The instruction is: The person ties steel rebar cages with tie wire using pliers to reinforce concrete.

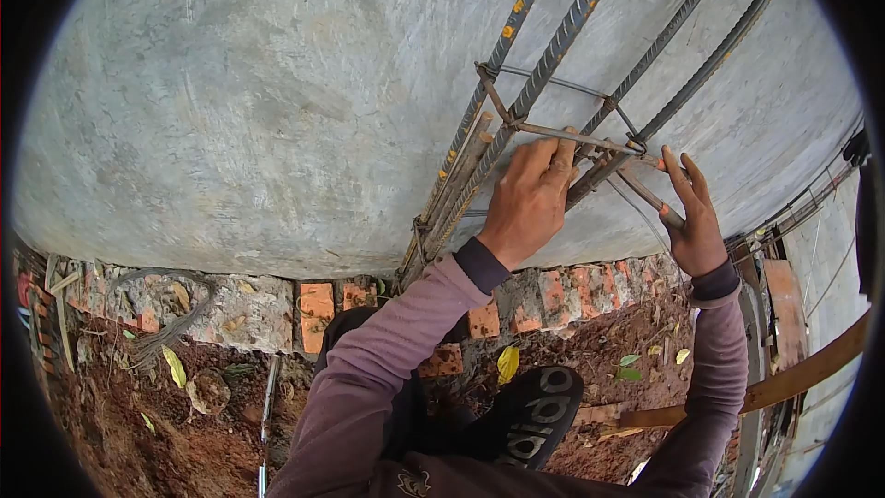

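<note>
A cage of ribbed steel rebar (572, 26) stands tilted against a grey plastered wall. A thin square stirrup (590, 139) crosses the bars, and my left hand (530, 198) has its fingers closed over it between two bars. Dark wire binds the stirrup to the right-hand bar. In my right hand (698, 219) are pincers (643, 186) with rusty, spread handles; the jaws lie near that bound corner. A loose thin wire hangs below. Part of the pincers is hidden behind the bars and my fingers.
The grey wall (230, 129) fills the upper view. Below it runs a brick footing (315, 309) above reddish soil (212, 415). A wire coil (189, 314) lies at the left, a metal rod (268, 410) beside my legs. Wooden boards (784, 304) stand right; a curved strip (784, 387) crosses there.
</note>
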`<state>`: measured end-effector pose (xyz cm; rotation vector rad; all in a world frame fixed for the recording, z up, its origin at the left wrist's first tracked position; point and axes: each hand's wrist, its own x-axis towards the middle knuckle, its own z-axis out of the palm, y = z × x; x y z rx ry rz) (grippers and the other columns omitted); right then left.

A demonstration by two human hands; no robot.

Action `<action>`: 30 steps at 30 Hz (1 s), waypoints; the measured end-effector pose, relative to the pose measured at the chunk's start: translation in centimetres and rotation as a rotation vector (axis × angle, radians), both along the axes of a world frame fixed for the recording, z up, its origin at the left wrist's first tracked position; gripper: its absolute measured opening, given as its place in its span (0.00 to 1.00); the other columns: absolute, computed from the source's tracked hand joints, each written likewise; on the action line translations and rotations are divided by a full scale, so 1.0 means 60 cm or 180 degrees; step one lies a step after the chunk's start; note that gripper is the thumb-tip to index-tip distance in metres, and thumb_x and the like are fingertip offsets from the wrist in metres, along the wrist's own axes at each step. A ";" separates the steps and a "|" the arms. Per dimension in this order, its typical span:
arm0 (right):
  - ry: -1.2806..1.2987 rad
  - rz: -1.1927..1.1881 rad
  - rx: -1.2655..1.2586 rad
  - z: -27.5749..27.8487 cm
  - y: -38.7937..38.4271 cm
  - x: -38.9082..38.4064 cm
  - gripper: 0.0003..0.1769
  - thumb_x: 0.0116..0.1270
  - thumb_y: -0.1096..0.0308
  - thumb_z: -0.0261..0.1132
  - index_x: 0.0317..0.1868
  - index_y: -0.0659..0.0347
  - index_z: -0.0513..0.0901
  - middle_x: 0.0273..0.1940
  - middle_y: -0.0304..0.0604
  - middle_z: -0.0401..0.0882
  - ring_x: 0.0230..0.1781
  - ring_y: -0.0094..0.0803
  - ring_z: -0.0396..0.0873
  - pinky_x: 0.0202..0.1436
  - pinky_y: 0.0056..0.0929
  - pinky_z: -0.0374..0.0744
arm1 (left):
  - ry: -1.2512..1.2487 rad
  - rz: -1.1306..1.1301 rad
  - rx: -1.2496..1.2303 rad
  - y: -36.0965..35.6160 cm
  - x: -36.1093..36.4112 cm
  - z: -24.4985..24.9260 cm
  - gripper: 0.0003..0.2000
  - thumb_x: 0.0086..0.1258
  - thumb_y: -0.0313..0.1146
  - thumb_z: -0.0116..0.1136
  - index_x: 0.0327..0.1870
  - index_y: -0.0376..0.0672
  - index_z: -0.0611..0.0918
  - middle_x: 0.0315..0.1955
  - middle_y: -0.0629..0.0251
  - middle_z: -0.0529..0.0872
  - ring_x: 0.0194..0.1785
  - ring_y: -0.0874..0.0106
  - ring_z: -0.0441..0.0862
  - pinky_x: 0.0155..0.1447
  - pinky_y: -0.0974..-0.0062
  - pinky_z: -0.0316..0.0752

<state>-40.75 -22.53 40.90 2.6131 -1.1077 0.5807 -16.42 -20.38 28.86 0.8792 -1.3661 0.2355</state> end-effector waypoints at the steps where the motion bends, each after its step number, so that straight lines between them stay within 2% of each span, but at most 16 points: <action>1: 0.0008 -0.0035 -0.0013 0.003 0.004 0.004 0.52 0.57 0.89 0.64 0.79 0.40 0.61 0.75 0.63 0.55 0.73 0.61 0.63 0.68 0.44 0.75 | -0.0012 0.0013 -0.0004 0.000 0.000 -0.001 0.27 0.64 0.18 0.64 0.67 0.31 0.75 0.44 0.54 0.80 0.44 0.56 0.79 0.47 0.62 0.76; 5: 0.0185 -0.0026 -0.0473 0.015 0.006 0.011 0.51 0.57 0.90 0.62 0.79 0.40 0.61 0.75 0.63 0.56 0.72 0.61 0.64 0.66 0.44 0.77 | -0.0018 0.0024 -0.0042 -0.002 0.000 -0.002 0.28 0.64 0.18 0.63 0.68 0.31 0.74 0.45 0.54 0.80 0.44 0.56 0.79 0.46 0.62 0.77; 11: 0.0407 -0.0203 -0.0436 0.047 0.019 0.022 0.50 0.57 0.90 0.61 0.78 0.40 0.62 0.71 0.61 0.62 0.66 0.59 0.71 0.61 0.44 0.79 | 0.0007 0.0026 -0.0041 -0.006 -0.002 -0.005 0.30 0.64 0.19 0.64 0.70 0.33 0.73 0.45 0.54 0.80 0.44 0.56 0.79 0.46 0.61 0.77; 17: 0.0866 -0.0231 0.0913 0.086 0.027 0.029 0.44 0.63 0.86 0.62 0.77 0.44 0.64 0.60 0.58 0.71 0.56 0.57 0.78 0.57 0.41 0.79 | -0.0024 0.0042 -0.0090 -0.009 -0.002 -0.007 0.31 0.63 0.18 0.63 0.71 0.34 0.72 0.47 0.54 0.79 0.45 0.56 0.79 0.46 0.61 0.77; 21: 0.0647 0.0010 0.1023 0.084 0.023 0.020 0.40 0.65 0.82 0.65 0.76 0.49 0.65 0.57 0.55 0.72 0.55 0.53 0.77 0.57 0.41 0.77 | 0.0013 0.0022 -0.0151 -0.013 -0.002 -0.009 0.31 0.63 0.18 0.63 0.71 0.34 0.72 0.47 0.54 0.79 0.45 0.56 0.79 0.46 0.61 0.77; 27: 0.0644 -0.0008 0.0466 0.072 0.024 0.024 0.39 0.65 0.78 0.66 0.76 0.49 0.66 0.56 0.56 0.73 0.54 0.53 0.77 0.58 0.42 0.76 | 0.0003 -0.0013 -0.0140 -0.012 -0.002 -0.009 0.32 0.63 0.18 0.63 0.72 0.36 0.71 0.47 0.54 0.79 0.45 0.55 0.79 0.46 0.61 0.77; 30: 0.0474 -0.0228 0.0665 0.075 0.036 0.032 0.32 0.64 0.77 0.68 0.70 0.54 0.73 0.52 0.54 0.76 0.50 0.52 0.77 0.53 0.41 0.77 | 0.0001 0.0027 -0.0110 -0.012 -0.002 -0.007 0.32 0.63 0.18 0.63 0.72 0.36 0.71 0.46 0.54 0.79 0.45 0.56 0.79 0.46 0.61 0.77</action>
